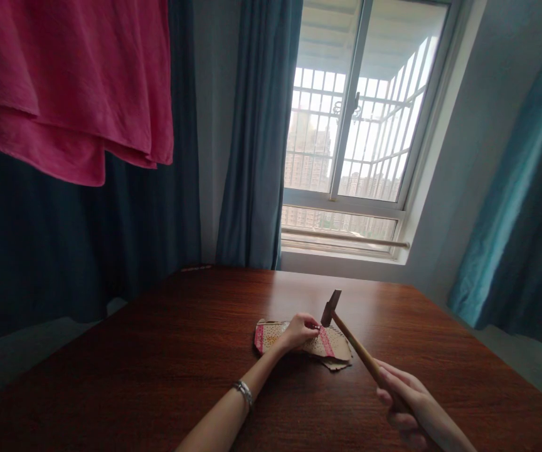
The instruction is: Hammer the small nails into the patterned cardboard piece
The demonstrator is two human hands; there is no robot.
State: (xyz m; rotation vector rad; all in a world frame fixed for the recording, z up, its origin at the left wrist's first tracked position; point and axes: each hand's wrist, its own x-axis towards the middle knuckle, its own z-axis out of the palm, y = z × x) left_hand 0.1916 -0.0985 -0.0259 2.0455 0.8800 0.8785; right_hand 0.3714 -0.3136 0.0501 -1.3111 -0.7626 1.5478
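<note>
My right hand (407, 402) grips a hammer (356, 347) by its wooden handle. The dark metal hammer head (330, 307) is raised just beyond my left hand (299, 333), close to its fingertips. Thumb and fingers of that left hand are pinched together over a flat piece of cardboard (271, 342), at something small and dark that I cannot make out. Pink bands and many small dark marks or holes cover the beige cardboard, which lies on the table, partly hidden by my left hand. At its right end a torn lower layer sticks out.
The brown wooden table (181, 376) spreads around the cardboard. Behind it stands a barred window (346, 125) with a blue curtain (256, 138) beside it. A pink cloth (73, 94) hangs at the upper left, and another blue curtain (510, 207) at the right.
</note>
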